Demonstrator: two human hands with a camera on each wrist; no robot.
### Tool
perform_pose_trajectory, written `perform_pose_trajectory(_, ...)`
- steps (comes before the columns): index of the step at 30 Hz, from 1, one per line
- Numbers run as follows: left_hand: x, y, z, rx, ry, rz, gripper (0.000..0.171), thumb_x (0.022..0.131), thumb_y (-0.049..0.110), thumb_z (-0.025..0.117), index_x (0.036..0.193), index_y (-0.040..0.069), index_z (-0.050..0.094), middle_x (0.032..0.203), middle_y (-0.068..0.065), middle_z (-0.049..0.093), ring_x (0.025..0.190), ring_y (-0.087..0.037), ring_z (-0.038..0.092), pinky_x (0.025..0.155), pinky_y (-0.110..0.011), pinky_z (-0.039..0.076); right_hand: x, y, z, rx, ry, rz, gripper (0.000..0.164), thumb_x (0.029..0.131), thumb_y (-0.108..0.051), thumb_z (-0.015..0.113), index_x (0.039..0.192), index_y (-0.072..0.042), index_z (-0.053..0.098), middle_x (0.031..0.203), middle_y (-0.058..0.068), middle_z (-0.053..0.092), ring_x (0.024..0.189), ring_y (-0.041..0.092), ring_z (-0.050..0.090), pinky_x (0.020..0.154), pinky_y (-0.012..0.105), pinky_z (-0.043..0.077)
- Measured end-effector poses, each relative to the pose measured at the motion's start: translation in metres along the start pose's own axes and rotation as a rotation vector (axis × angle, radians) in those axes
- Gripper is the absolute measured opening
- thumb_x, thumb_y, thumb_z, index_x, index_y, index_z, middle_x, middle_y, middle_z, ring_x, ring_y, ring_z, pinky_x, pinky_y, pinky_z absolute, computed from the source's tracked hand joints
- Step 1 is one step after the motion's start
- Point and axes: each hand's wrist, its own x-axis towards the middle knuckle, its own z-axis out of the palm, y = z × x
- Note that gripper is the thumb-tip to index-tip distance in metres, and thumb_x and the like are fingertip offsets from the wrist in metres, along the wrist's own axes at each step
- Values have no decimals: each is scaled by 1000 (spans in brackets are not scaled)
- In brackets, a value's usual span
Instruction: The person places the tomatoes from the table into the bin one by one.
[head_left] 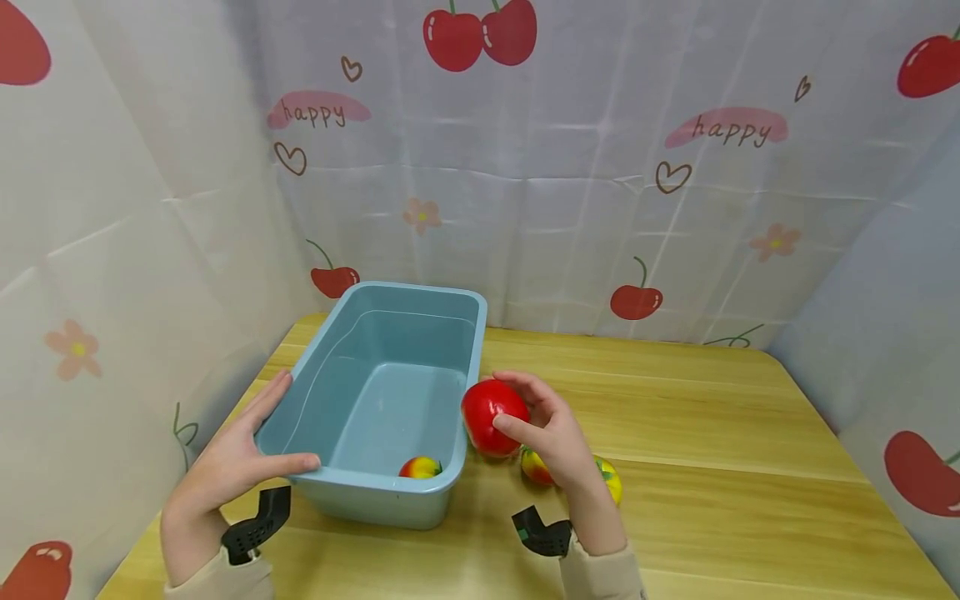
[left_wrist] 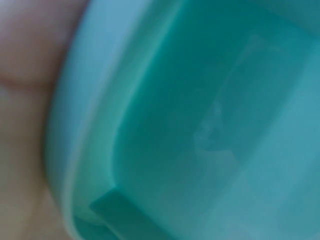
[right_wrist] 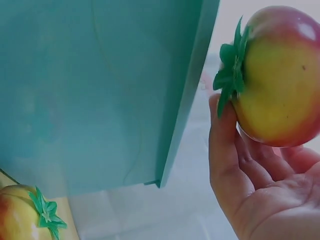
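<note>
A: If 12 is taken as the far side of the blue bin (head_left: 397, 408), where is the left hand (head_left: 228, 462) found?

B: At 8 o'clock, where the near corner is spanned. The thumb is laid across the near rim, and the fingers are stretched along the side at 9. The hand is spread wide, and the bin is touched by it.

A: And the right hand (head_left: 553, 437)?

B: It is seen between 3 and 4 o'clock, half closed. The large red fruit (head_left: 491, 421) is gripped between thumb and fingers, just beside the rim. Whether the rim is touched by it cannot be told. In the right wrist view, green leaves (right_wrist: 232, 75) and a yellow flank are shown on the held fruit.

A: What is contained in the bin?

B: One small fruit (head_left: 420, 467), red and yellow, at 5 o'clock, by the near wall.

A: And outside it?

B: Toward 4 o'clock, a red-and-yellow fruit (head_left: 536, 467) is partly covered by the right hand. Farther out that way, a yellow fruit (head_left: 611, 479) is half hidden behind the wrist. Both are set on the wooden table (head_left: 712, 417). At 12, a cherry-printed curtain (head_left: 525, 217) is hung.
</note>
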Motion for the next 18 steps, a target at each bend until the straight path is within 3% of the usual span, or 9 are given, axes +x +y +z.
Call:
perform_pose_trajectory(11, 0, 0, -1, -8, -3, -3, 105, 73, 23, 82, 152, 21, 13, 156, -5, 9, 139, -35, 10, 97, -64, 20, 4, 0, 18, 31, 135, 6, 52, 85, -8, 67, 132, 0, 47, 129, 15, 52, 114, 31, 49, 84, 37, 51)
perform_pose_trajectory(18, 0, 1, 0, -10, -13, -9, 106, 72, 23, 82, 152, 24, 12, 156, -3, 8, 139, -35, 10, 97, -64, 21, 6, 2, 28, 12, 202, 1, 49, 87, -12, 66, 132, -7, 48, 130, 11, 51, 115, 30, 49, 83, 36, 51)
